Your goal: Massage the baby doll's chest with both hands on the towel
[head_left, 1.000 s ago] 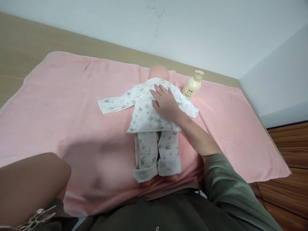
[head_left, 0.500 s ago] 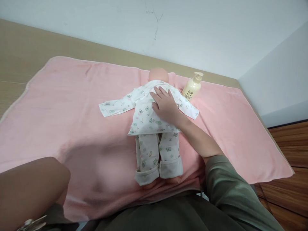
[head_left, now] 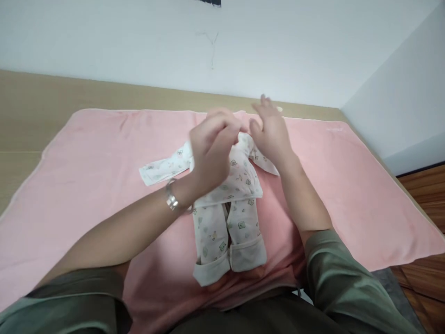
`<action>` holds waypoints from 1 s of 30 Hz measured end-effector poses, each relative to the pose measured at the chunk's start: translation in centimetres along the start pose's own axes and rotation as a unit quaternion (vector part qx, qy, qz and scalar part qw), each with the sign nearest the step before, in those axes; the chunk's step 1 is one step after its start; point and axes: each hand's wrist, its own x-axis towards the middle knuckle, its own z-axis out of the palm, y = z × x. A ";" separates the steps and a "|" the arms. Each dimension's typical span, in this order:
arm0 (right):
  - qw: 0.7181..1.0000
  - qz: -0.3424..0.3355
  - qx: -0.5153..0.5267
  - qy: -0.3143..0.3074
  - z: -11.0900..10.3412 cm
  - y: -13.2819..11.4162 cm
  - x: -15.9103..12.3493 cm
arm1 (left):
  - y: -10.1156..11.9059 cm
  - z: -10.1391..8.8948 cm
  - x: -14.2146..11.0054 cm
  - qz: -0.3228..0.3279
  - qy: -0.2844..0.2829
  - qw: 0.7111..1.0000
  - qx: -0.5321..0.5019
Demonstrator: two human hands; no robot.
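Note:
A doll lies on a pink blanket, dressed in a white printed top and matching trousers with turned-up cuffs. Its head is mostly hidden behind my hands. Above the top's left side, my left hand is raised with bent fingers. Motion blurs it, and its fingertips and palm are hard to make out. My right hand hovers over the top's right shoulder, fingers stretched and slightly blurred, with nothing in it. Only a pale bit of the pump bottle peeks out behind the right hand.
The blanket covers a wooden surface set against a white wall. Brown wood-grain panels stand at the right. One sleeve of the top lies spread to the left.
My right hand has lifted off the doll's top and moved up and right, now covering most of the bottle. My left arm has swung in from the lower left, bringing the left hand over the top.

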 end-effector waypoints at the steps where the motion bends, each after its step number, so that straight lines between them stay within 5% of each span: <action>1: 1.000 0.016 -0.003 0.021 -0.6 0.9 0.3 | 2.1 0.8 0.1 0.053 -0.026 0.995 -0.083; 3: 0.998 0.043 -0.010 0.040 -1.2 2.4 0.7 | 6.1 2.5 0.9 0.080 -0.097 0.959 -0.256; 7: 0.998 0.064 -0.016 0.018 -0.4 3.9 1.3 | 11.0 4.5 2.6 -0.102 -0.201 0.857 -0.463; 10: 0.998 0.058 -0.035 0.004 0.2 4.0 1.2 | 12.1 5.0 2.4 -0.167 -0.204 0.783 -0.563; 14: 0.997 0.046 -0.068 0.001 -0.2 3.6 1.0 | 12.3 4.8 1.0 -0.202 -0.189 0.739 -0.614; 18: 0.993 0.049 -0.107 -0.020 -0.8 3.0 1.3 | 12.1 3.7 -0.3 -0.235 -0.190 0.732 -0.611; 30: 0.986 0.091 -0.129 -0.046 -0.5 2.4 0.6 | 11.1 -5.6 -4.8 -0.166 -0.188 0.825 -0.506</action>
